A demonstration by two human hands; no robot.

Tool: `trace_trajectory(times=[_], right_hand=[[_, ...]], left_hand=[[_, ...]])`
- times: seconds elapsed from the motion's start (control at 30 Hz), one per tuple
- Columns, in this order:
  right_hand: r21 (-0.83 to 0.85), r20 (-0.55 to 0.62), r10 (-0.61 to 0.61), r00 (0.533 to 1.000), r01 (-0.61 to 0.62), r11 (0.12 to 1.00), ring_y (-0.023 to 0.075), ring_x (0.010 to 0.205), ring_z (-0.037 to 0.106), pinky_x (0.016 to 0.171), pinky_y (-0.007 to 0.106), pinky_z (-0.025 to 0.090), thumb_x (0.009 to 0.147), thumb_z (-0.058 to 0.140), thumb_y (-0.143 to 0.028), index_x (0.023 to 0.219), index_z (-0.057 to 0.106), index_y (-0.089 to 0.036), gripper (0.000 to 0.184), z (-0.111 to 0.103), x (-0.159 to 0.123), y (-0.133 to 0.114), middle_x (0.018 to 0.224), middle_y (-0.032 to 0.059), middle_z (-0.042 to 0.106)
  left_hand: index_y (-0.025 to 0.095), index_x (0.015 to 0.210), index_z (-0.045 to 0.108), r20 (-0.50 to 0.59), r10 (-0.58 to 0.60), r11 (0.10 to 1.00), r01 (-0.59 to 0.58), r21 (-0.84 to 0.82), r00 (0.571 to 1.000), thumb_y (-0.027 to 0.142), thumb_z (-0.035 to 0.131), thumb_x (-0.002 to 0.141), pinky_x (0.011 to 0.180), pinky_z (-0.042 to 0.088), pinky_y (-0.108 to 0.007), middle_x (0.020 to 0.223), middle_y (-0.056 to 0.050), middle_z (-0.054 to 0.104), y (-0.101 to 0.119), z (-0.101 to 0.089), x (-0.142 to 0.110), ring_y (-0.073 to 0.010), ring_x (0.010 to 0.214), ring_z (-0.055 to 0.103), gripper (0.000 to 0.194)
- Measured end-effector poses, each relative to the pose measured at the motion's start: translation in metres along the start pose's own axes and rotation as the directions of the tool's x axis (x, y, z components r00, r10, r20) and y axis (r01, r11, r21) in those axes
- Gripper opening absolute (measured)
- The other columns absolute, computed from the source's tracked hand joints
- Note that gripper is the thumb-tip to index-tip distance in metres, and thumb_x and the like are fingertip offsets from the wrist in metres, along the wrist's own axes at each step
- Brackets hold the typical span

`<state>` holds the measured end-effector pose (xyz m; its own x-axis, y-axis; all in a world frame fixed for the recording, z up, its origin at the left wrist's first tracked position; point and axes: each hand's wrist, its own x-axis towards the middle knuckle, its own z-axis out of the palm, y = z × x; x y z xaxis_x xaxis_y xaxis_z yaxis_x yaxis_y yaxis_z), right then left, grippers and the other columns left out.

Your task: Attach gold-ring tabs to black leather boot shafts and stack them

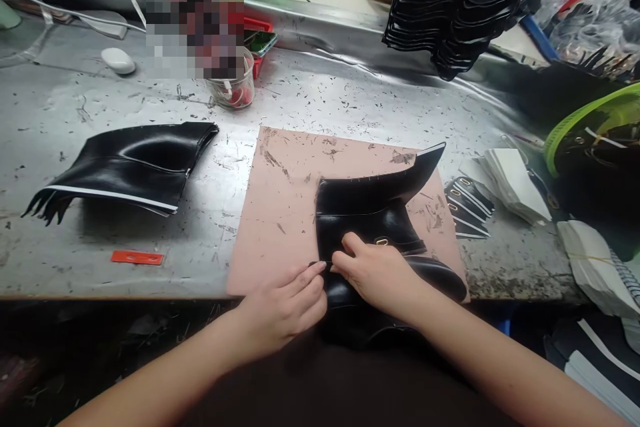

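A shiny black leather boot upper (360, 197) lies on a pink board (280, 207), its lower part hanging over the table's front edge. My left hand (285, 310) pinches the upper's left edge with closed fingers. Right beside those fingertips, my right hand (375, 273) is closed in a pinch on the same edge. Anything small between the fingertips is hidden. A strap with a gold-coloured metal ring (382, 241) shows just past my right hand.
A stack of black boot uppers (125, 160) lies at left, above an orange-red flat tool (137, 257). Black straps with rings (470, 200) and white strip bundles (515, 183) are at right. More black uppers (450, 13) hang at the back, near a plastic cup (240, 93).
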<state>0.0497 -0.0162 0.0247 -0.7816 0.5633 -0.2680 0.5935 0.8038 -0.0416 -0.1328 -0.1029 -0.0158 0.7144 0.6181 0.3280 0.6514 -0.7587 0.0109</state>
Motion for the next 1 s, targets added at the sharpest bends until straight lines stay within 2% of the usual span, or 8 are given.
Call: trace_trajectory(times=[0.13,0.27,0.33,0.5,0.6,0.77,0.9,1.0], right_hand=[[0.015,-0.116,0.02,0.993,-0.019,1.0,0.0059,0.044,0.037,0.041,0.022,0.017,0.091,0.035,-0.034,0.077,0.058,-0.018,0.032,0.005,-0.005,0.002,0.078,0.0032,0.052],[0.021,-0.355,0.002,0.935,0.006,1.0,0.0083,0.048,0.042,0.044,0.022,0.026,0.088,0.038,-0.033,0.065,0.057,-0.016,0.035,0.01,-0.023,0.014,0.073,0.0047,0.055],[0.05,-0.404,0.022,0.914,-0.003,0.999,0.009,0.052,0.045,0.049,0.022,0.032,0.086,0.04,-0.029,0.065,0.058,-0.016,0.031,0.01,-0.036,0.024,0.079,0.0061,0.057],[0.154,-0.356,0.143,0.923,-0.093,0.984,0.0109,0.063,0.053,0.057,0.023,0.038,0.087,0.041,-0.03,0.07,0.062,-0.016,0.031,0.014,-0.053,0.043,0.093,0.0073,0.06],[0.155,-0.328,0.146,0.934,-0.099,0.983,0.0106,0.063,0.053,0.056,0.023,0.038,0.088,0.041,-0.031,0.069,0.061,-0.016,0.031,0.016,-0.051,0.048,0.093,0.0061,0.06],[0.144,-0.301,0.15,0.942,-0.11,0.983,0.0077,0.056,0.05,0.052,0.023,0.034,0.088,0.043,-0.032,0.071,0.062,-0.016,0.03,0.015,-0.046,0.053,0.09,0.0039,0.059],[0.126,-0.284,0.137,0.949,-0.105,0.987,0.0065,0.054,0.046,0.052,0.023,0.032,0.087,0.043,-0.033,0.07,0.061,-0.016,0.03,0.015,-0.041,0.055,0.088,0.0033,0.058],[0.109,-0.276,0.134,0.952,-0.108,0.988,0.0069,0.053,0.045,0.05,0.023,0.03,0.087,0.044,-0.036,0.072,0.061,-0.016,0.031,0.015,-0.041,0.058,0.088,0.0034,0.058]], left_hand=[[0.014,0.096,0.054,0.108,0.02,0.995,-0.03,0.091,0.994,0.021,0.051,0.075,0.088,0.043,-0.036,0.104,-0.011,0.062,0.004,-0.005,0.013,-0.0282,0.108,0.053,0.023],[0.013,0.096,0.053,0.163,0.034,0.986,-0.06,0.157,0.986,0.026,0.052,0.072,0.082,0.045,-0.034,0.101,-0.013,0.062,0.005,-0.008,0.02,-0.029,0.105,0.055,0.027],[0.014,0.096,0.053,0.163,0.035,0.984,-0.062,0.167,0.986,0.024,0.053,0.072,0.082,0.045,-0.034,0.099,-0.012,0.062,0.005,-0.006,0.019,-0.0291,0.105,0.055,0.026],[0.016,0.098,0.052,0.106,0.01,0.988,-0.026,0.154,0.994,0.017,0.051,0.072,0.088,0.041,-0.036,0.115,-0.011,0.058,0.004,0.001,0.014,-0.0273,0.108,0.053,0.026],[0.017,0.099,0.052,0.085,-0.017,0.986,0.002,0.168,0.996,0.016,0.052,0.072,0.09,0.039,-0.035,0.121,-0.012,0.055,0.003,0.002,0.015,-0.0251,0.111,0.05,0.026],[0.017,0.107,0.052,0.133,0.022,0.995,-0.035,0.096,0.991,0.02,0.051,0.073,0.086,0.039,-0.033,0.119,-0.011,0.057,-0.004,-0.003,0.023,-0.0226,0.103,0.053,0.034],[0.018,0.118,0.048,0.221,0.061,0.997,-0.071,0.039,0.973,0.018,0.055,0.069,0.065,0.041,-0.033,0.129,-0.007,0.05,-0.009,-0.002,0.039,-0.0201,0.085,0.053,0.049],[0.02,0.109,0.054,0.263,0.089,0.994,-0.102,0.035,0.961,0.016,0.056,0.068,0.047,0.032,-0.032,0.133,-0.005,0.047,-0.011,0.003,0.058,-0.0168,0.065,0.048,0.042]])
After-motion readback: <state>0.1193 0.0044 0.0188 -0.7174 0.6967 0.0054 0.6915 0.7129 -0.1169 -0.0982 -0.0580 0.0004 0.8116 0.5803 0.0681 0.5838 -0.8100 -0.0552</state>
